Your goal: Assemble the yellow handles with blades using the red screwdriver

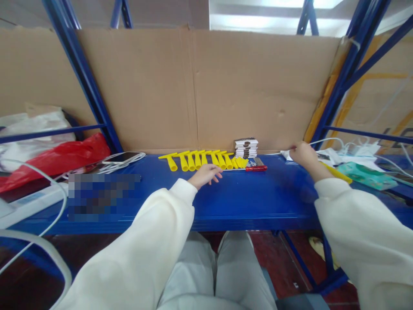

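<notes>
My left hand (208, 175) is over the blue shelf top (258, 198), fingers loosely stretched and apart, holding nothing. Just behind it stands a row of several yellow T-shaped plastic pieces (192, 161) with round hollow ends. Small flat yellow pieces (239, 162) lie at the row's right end, beside a red-handled tool (256, 168) and a stack of small white and dark boxes (246, 147). Farther right, my right hand (303, 155) has its fingers curled together near a small white piece (286, 155). What those fingers hold, if anything, is hidden.
A cardboard panel (241, 86) closes off the back, between blue posts (85, 82). To the left are a phone (123, 157), a red bag (64, 157) and white cables (61, 193). A green packet (366, 175) and a yellow object (337, 172) lie by my right forearm.
</notes>
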The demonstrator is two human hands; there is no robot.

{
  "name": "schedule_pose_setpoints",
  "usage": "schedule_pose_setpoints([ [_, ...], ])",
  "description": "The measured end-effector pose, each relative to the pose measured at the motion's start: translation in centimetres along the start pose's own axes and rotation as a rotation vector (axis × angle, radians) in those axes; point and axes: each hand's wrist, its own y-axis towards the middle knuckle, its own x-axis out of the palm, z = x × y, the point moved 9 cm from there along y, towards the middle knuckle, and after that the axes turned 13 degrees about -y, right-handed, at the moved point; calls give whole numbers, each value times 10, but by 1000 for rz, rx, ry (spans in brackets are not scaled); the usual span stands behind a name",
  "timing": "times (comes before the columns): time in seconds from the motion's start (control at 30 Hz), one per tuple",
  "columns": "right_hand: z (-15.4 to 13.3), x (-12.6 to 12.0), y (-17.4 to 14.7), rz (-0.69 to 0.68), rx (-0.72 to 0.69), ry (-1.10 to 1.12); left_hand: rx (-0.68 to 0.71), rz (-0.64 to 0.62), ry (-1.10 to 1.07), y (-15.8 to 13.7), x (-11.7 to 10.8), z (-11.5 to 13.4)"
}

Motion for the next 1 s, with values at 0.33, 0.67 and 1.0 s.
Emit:
schedule_pose_setpoints([
  [0.33, -93, -29, -21, 378, -209, 703, 245, 142, 473, 13, -19, 12],
  [0.67, -109, 24, -34, 185, -344, 683, 20, 692, 715, 1, -121, 27],
  [1.0, -105, 36, -32, 100, -287, 713, -107, 690, 698, 1, -165, -13],
])
